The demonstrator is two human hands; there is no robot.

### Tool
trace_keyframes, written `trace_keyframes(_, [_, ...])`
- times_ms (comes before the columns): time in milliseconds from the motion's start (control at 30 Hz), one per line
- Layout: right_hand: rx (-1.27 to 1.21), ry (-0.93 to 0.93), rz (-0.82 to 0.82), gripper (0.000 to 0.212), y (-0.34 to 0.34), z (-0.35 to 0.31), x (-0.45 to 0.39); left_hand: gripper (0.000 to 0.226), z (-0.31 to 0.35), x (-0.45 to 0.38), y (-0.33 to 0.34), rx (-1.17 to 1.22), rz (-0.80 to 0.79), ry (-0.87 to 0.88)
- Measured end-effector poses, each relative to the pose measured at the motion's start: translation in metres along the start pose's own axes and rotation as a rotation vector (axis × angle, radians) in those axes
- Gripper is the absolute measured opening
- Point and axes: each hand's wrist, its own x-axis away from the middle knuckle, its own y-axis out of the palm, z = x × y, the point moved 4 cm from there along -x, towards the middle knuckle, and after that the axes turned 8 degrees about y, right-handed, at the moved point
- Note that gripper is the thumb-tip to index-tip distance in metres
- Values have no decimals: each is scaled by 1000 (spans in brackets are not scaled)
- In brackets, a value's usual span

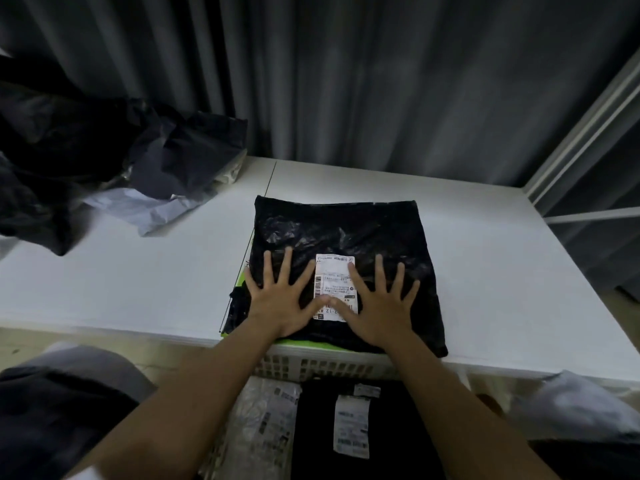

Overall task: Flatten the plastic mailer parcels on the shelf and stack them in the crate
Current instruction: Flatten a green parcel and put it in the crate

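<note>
black mailer parcel point(341, 233) flat on white shelf point(138, 278) — left hand point(282, 299), right hand point(379, 306) pressing it, fingers spread.

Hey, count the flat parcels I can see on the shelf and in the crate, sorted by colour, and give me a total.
Black: 2, one on the shelf under both hands, one in the crate
Clear: 1, in the crate
Total: 3, leaving out the crumpled pile at the back left, which I cannot count.
</note>
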Motion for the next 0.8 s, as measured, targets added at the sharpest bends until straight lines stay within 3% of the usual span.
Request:
trace_keyframes(300, [-44, 30, -124, 79, 5, 2, -8, 80, -5, -6, 1, 107, -121, -69])
trace_keyframes(367, [-192, 45, 70, 69, -11, 9, -13, 70, -9, -8, -14, 195, 0, -105])
trace_keyframes(433, [-308, 136, 310, 60, -28, 27, -19, 65, -22, -10, -30, 139, 241, -199])
trace_keyframes(467, [-296, 207, 354, 60, -33, 37, -22, 68, -33, -12, -36, 125, 301, -282])
trace_keyframes(600, [-309, 506, 92, 73, -32, 73, -30, 76, -63, -14, -39, 223, 170, -497])
trace_keyframes(800, [-511, 498, -24, 75, -24, 81, -16, 44, -69, -6, -39, 485, 135, -483])
